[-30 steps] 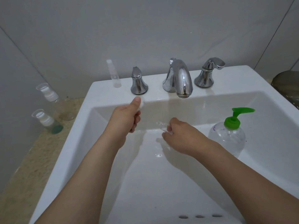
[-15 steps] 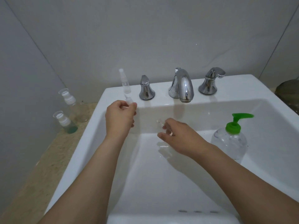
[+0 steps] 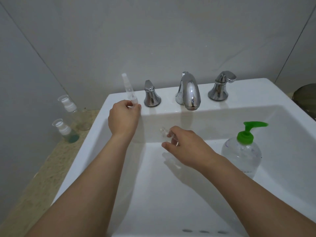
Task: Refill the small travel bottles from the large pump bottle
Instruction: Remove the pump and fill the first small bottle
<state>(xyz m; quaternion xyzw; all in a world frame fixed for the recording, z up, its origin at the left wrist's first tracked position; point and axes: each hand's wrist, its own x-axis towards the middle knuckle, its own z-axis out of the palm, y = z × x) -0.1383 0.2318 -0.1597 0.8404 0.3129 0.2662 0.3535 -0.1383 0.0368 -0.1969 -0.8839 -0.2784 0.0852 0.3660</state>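
Head view: the left hand (image 3: 124,117) pinches a small clear cap (image 3: 134,102) at the sink rim (image 3: 248,89), beside a slim spray bottle (image 3: 127,86). The right hand (image 3: 185,145) grips an uncapped travel bottle (image 3: 165,132) over the basin. Pump bottle (image 3: 242,151) stands right. Next, judging, bring the bottle under the pump. Since earlier, the left hand moved up to the rim.

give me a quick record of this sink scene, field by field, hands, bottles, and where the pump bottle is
left hand: pinches a small clear piece at the sink ledge, beside the slim spray bottle
right hand: holds an uncapped small clear bottle over the basin
pump bottle: green pump, clear body, standing inside the sink at right
capped bottles: two on the counter at left, one with green liquid
faucet: no water visible running
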